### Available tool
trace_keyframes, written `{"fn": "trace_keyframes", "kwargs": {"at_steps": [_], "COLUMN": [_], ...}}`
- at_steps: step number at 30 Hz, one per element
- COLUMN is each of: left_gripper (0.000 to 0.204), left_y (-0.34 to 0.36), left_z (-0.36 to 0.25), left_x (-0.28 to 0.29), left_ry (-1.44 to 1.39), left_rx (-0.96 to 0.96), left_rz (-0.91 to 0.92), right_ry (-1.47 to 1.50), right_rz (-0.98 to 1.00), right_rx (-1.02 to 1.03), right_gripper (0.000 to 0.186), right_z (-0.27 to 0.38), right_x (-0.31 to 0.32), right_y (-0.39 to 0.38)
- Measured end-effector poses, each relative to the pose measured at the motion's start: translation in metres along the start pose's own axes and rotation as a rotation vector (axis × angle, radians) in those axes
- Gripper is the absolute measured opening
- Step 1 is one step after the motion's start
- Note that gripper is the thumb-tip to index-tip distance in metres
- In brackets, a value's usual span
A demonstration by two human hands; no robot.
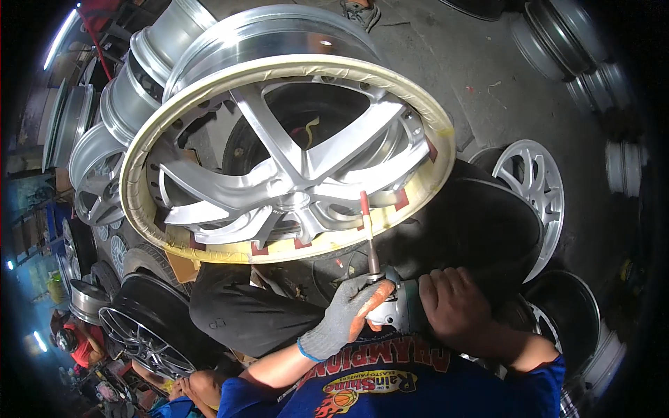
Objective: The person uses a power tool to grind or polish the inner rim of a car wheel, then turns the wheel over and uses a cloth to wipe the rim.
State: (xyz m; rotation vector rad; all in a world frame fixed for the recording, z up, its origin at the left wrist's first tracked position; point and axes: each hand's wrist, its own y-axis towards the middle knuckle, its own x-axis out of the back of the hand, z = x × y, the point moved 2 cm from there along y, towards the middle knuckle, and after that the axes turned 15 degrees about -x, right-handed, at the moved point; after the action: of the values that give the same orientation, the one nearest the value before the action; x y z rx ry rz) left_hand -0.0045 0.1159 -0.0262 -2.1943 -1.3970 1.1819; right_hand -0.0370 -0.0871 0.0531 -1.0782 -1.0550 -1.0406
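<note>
A large silver alloy wheel (pixel 282 146) stands tilted in front of me, its outer lip wrapped in cream masking tape (pixel 132 174). Dark red patches (pixel 401 200) sit at intervals along the inner side of the taped lip. My left hand (pixel 341 317), in a grey glove with orange palm, closes round the silver head of a power grinder (pixel 396 313). Bare, my right hand (pixel 454 305) wraps round its dark green body. From the head a metal shaft (pixel 373 258) with a slim red tip (pixel 364 203) reaches to the lower right spokes; I cannot tell whether it touches.
Silver wheel rims (pixel 129 101) stack at the left, and a black-barrelled wheel (pixel 157 313) lies lower left. A white wheel (pixel 540 188) leans at my right. More rims (pixel 561 38) rest on the grey floor (pixel 460 76). People sit lower left; a shoe (pixel 360 12) shows beyond the wheel.
</note>
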Motion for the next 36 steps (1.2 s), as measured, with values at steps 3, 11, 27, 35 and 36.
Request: {"fn": "trace_keyframes", "kwargs": {"at_steps": [3,11,27,35,36], "left_gripper": [0.045,0.047,0.041,0.037,0.036], "left_y": [-0.002,0.001,0.006,0.007,0.009], "left_z": [-0.005,-0.004,-0.011,-0.020,-0.018], "left_x": [-0.001,-0.005,-0.002,-0.004,-0.002], "left_ry": [0.064,0.063,0.105,0.708,0.458], "left_rx": [0.036,-0.003,-0.050,-0.661,-0.357], "left_rz": [0.046,-0.014,0.065,0.311,0.209], "right_ry": [0.006,-0.016,-0.019,0.002,0.000], "right_rz": [0.081,0.036,0.085,0.109,0.108], "right_rx": [-0.027,-0.050,-0.050,-0.058,-0.059], "right_gripper": [0.027,0.026,0.026,0.030,0.030], "right_z": [0.002,0.001,0.004,0.001,0.000], "right_x": [-0.004,-0.003,-0.003,-0.003,-0.003], "right_y": [0.000,-0.001,0.007,0.006,0.006]}}
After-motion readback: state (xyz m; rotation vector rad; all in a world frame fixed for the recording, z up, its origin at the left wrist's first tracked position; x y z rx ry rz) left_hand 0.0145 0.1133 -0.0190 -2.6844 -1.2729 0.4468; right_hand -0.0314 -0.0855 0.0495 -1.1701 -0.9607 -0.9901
